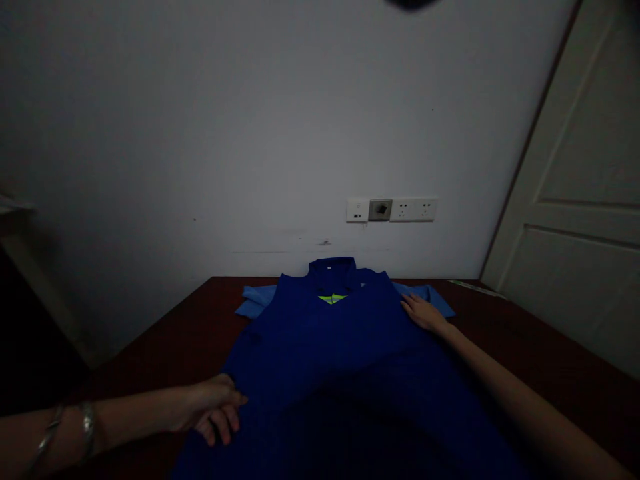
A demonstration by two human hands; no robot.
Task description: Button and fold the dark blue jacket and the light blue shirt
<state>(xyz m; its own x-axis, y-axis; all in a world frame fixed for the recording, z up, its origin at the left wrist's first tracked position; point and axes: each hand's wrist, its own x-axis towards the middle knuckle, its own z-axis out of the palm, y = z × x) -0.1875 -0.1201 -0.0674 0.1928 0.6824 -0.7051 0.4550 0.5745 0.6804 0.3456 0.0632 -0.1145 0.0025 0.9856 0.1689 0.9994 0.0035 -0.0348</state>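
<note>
A dark blue collared shirt (320,340) with lighter blue sleeves lies spread out, its collar toward the wall. Yellow-green shows at its neck opening. At the shirt's left edge, my left hand (220,408) has its fingers curled in and appears to pinch the fabric; the exact hold is hard to see in the dim light. My right hand (423,312) rests with fingers stretched flat where the body meets the right sleeve (437,300). The left sleeve (257,299) lies folded out beyond the shoulder. Deep shadow hides the lower part of the shirt.
The shirt is on a dark red-brown table (165,347) standing against a pale wall (225,133). Sockets and switches (413,209) are mounted above the back edge. A thin printed strip (477,288) lies at the back right, near a white door (585,193).
</note>
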